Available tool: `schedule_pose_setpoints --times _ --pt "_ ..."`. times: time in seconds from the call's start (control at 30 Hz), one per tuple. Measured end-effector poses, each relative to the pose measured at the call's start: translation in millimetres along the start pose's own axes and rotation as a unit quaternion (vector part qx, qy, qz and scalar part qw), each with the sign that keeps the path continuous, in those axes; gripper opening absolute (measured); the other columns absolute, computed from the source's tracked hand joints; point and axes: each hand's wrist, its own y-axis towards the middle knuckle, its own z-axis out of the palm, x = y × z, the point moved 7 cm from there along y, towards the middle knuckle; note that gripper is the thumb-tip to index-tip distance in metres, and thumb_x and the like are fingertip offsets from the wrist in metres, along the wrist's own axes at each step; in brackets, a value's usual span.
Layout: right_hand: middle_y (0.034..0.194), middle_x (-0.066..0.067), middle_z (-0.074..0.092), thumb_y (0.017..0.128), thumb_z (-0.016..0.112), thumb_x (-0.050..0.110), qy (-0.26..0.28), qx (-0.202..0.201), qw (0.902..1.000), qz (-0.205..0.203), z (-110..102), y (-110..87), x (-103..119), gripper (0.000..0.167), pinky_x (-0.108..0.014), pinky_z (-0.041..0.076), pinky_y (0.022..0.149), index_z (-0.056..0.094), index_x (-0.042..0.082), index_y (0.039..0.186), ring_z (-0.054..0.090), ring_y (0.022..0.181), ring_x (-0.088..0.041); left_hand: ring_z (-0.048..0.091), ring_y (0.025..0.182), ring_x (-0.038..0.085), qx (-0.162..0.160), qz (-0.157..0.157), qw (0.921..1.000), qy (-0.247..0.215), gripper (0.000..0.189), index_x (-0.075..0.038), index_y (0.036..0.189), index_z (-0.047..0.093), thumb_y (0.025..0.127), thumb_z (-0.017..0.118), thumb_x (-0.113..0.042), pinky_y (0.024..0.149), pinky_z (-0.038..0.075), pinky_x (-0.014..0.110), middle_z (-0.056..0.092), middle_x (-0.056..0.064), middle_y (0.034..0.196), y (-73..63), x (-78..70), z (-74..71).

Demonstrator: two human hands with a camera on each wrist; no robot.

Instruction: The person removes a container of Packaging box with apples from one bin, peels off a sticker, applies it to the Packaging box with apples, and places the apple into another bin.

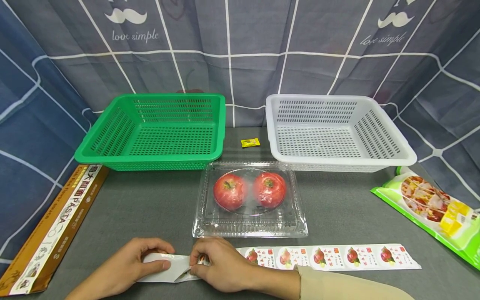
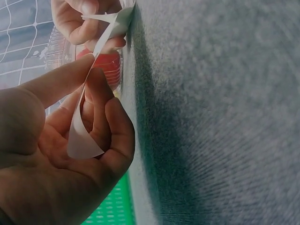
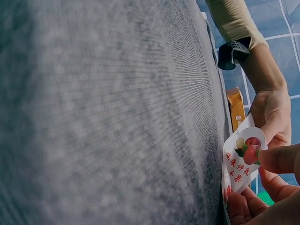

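My left hand (image 1: 131, 264) pinches the bare white end of a strip of fruit stickers (image 1: 296, 257) between thumb and fingers, near the front of the table. Close on its right, my right hand (image 1: 221, 264) pinches a sticker (image 3: 247, 152) printed with red fruit and red characters. That sticker stands partly lifted from the white backing (image 2: 101, 42), which bends between both hands. Beyond the hands is a clear plastic box (image 1: 251, 229), its lid on, with two red apples (image 1: 230, 191) inside. Part of the strip is hidden beneath my right hand.
Behind the box stand a green basket (image 1: 150, 159) on the left and a white basket (image 1: 345, 161) on the right. A small yellow packet (image 1: 250, 143) lies between them. A brown pasta box (image 1: 56, 229) lies far left, a green food bag (image 1: 431, 208) far right.
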Motion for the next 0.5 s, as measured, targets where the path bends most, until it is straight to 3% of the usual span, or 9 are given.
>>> schedule_pose_setpoints --times 0.13,0.5 --pt "0.079 0.020 0.049 0.087 0.072 0.017 0.009 0.000 1.0000 0.003 -0.3 -1.6 -0.5 0.011 -0.016 0.037 0.074 0.064 0.022 0.082 0.045 0.073 0.005 0.059 0.083 0.002 -0.005 0.004 0.9999 0.013 0.013 -0.008 0.104 0.070 0.091 0.069 -0.006 0.062 0.049 0.025 0.068 -0.008 0.097 -1.1 0.6 -0.9" --pt "0.084 0.018 0.054 0.086 0.073 0.012 0.045 -0.017 0.9987 -0.017 -4.8 -5.8 0.9 0.013 -0.013 0.042 0.074 0.063 0.019 0.081 0.050 0.080 0.005 0.060 0.082 0.004 0.012 -0.017 0.9998 -0.005 0.013 -0.007 0.105 0.070 0.093 0.068 -0.009 0.063 0.050 0.026 0.069 -0.005 0.098 -0.2 6.1 -0.9"
